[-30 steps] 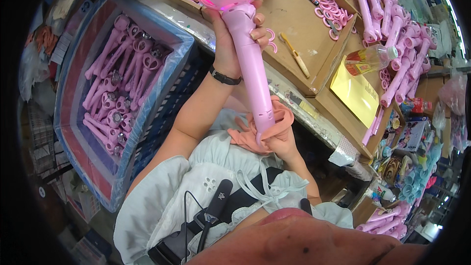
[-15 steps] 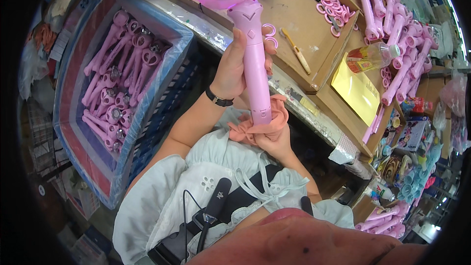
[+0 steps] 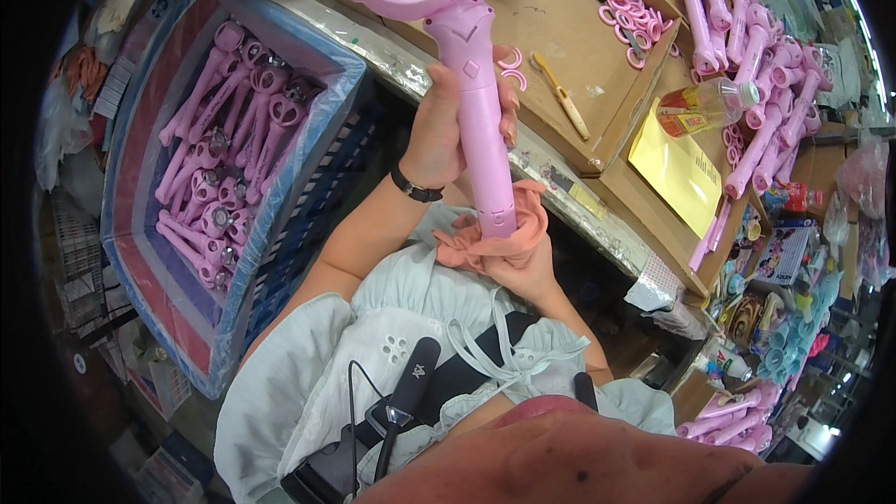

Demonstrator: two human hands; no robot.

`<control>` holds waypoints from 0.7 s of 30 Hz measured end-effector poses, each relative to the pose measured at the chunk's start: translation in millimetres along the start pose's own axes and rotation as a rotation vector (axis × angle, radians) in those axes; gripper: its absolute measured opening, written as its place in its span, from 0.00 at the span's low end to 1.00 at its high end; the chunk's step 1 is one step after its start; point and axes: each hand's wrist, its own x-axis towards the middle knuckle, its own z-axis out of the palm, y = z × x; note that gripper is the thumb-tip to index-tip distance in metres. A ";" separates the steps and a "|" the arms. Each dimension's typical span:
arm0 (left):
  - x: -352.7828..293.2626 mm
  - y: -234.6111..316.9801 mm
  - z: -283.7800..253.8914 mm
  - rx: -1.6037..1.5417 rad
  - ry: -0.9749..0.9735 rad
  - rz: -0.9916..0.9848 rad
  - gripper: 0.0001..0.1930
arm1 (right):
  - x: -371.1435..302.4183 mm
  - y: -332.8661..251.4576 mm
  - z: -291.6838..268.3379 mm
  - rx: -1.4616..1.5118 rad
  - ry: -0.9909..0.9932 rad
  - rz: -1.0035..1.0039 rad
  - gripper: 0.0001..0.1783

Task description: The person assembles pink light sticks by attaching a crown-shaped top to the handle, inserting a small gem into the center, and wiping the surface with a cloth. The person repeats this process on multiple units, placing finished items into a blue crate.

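A pink toy light wand [image 3: 481, 112] stands tilted in front of me, its ring-shaped head at the upper edge of the view and unlit. My left hand [image 3: 439, 131], with a black-strapped watch on the wrist, is closed round the wand's handle below the head. My right hand [image 3: 525, 271] grips an orange cloth [image 3: 457, 247] bunched about the handle's lower end. The cloth hides most of the right fingers and the wand's tip.
At left, a blue plastic-lined crate [image 3: 322, 65] holds several pink wands. Ahead, a cardboard tray [image 3: 523, 37] bears pink rings [image 3: 644, 23] and a yellow-handled brush [image 3: 560, 98]. A bottle [image 3: 705, 107], yellow paper [image 3: 672, 173] and piled pink wands [image 3: 765, 65] lie to the right.
The wand's head was glowing blue and purple and is now dark. Its top has shifted slightly left; both hands keep nearly the same places.
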 end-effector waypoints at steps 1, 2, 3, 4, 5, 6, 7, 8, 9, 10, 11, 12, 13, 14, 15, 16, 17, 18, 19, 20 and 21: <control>2.9 3.4 -0.4 -0.073 -0.033 0.008 0.45 | 3.4 1.3 -1.7 0.090 -0.069 -0.081 0.26; 7.4 6.7 -0.9 -0.135 -0.092 0.027 0.46 | 4.0 1.6 -2.2 0.276 -0.140 -0.006 0.23; 15.2 10.4 -2.6 -0.200 -0.016 0.062 0.46 | 9.1 2.8 -4.4 0.547 -0.257 0.025 0.18; 25.0 14.8 -5.3 -0.254 0.035 0.106 0.47 | 6.3 1.9 -3.1 0.773 -0.231 0.119 0.21; 32.0 18.2 -7.9 -0.307 0.088 0.150 0.47 | 7.0 1.7 -3.4 0.909 -0.181 0.089 0.24; 35.8 19.8 -10.2 -0.265 0.117 0.165 0.47 | 4.4 0.9 -2.4 1.000 -0.076 0.177 0.27; 39.4 21.0 -12.7 -0.221 0.141 0.181 0.48 | 3.1 0.8 -2.4 0.999 -0.079 0.172 0.32; 43.1 22.5 -15.4 -0.177 0.161 0.196 0.49 | 0.5 0.5 -2.6 1.058 -0.028 0.264 0.37; 45.8 25.3 -18.8 -0.271 0.061 0.169 0.49 | -0.6 1.8 -3.2 0.970 -0.039 0.241 0.38; 46.2 28.4 -22.0 -0.366 -0.036 0.139 0.50 | -3.3 2.7 -5.3 0.859 -0.027 0.234 0.38; 45.7 30.2 -24.3 -0.461 -0.132 0.107 0.50 | -5.6 4.9 -7.5 0.781 -0.036 0.260 0.38; 45.7 31.3 -25.7 -0.422 -0.135 0.156 0.51 | -7.9 7.3 -11.5 0.680 -0.028 0.296 0.36; 46.2 32.8 -26.9 -0.406 -0.147 0.160 0.52 | -11.4 9.8 -16.2 0.591 -0.035 0.327 0.35; 47.0 35.1 -28.2 -0.391 -0.157 0.164 0.52 | -13.6 13.5 -22.2 0.494 -0.076 0.289 0.31; 48.0 37.6 -29.2 -0.373 -0.168 0.170 0.53 | -16.7 17.1 -28.0 0.339 -0.091 0.222 0.31; 48.8 39.5 -30.0 -0.344 -0.141 0.184 0.54 | -20.1 21.1 -33.0 0.193 -0.113 0.144 0.31; 47.9 39.3 -30.2 -0.339 -0.061 0.188 0.49 | -22.0 25.5 -38.0 0.034 -0.127 0.103 0.31; 48.0 39.4 -30.8 -0.334 0.017 0.194 0.46 | -28.9 28.2 -40.2 0.109 -0.018 0.133 0.34; 47.7 39.2 -31.7 -0.328 0.094 0.201 0.43 | -33.8 30.0 -44.3 0.228 0.072 0.176 0.37; 48.6 41.1 -33.7 -0.386 -0.001 0.171 0.46 | -37.6 30.8 -48.5 0.330 0.152 0.239 0.40; 50.7 44.5 -36.5 -0.444 -0.097 0.140 0.50 | -39.4 31.1 -52.4 0.415 0.195 0.245 0.42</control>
